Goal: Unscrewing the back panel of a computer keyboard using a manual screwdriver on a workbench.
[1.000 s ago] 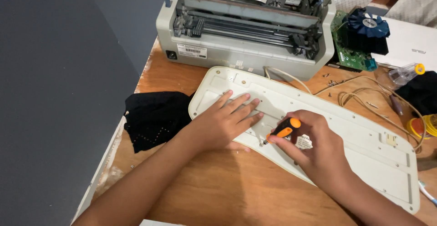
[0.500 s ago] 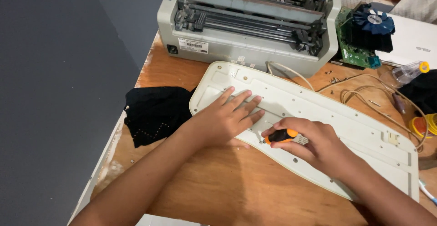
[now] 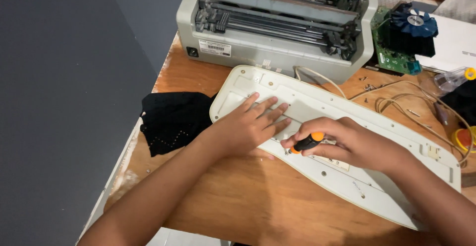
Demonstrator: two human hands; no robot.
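Observation:
A cream keyboard (image 3: 377,142) lies face down across the wooden table (image 3: 238,206), its back with several screw holes showing. My left hand (image 3: 250,124) presses flat on the keyboard's left part, fingers spread. My right hand (image 3: 347,144) grips a small screwdriver with an orange and black handle (image 3: 306,143), its tip pointing down-left onto the keyboard's back near the front edge. The two hands nearly touch.
A grey printer with its cover off (image 3: 277,23) stands at the back. A black cloth (image 3: 171,119) lies left of the keyboard. A green circuit board with a blue fan (image 3: 406,32), a beige cable (image 3: 411,97) and loose screws lie at the right. A dark wall (image 3: 64,92) borders the left.
My right hand has tilted the screwdriver lower and shifted it slightly left along the keyboard's back. My left hand stays pressed in place. The view has drifted a little.

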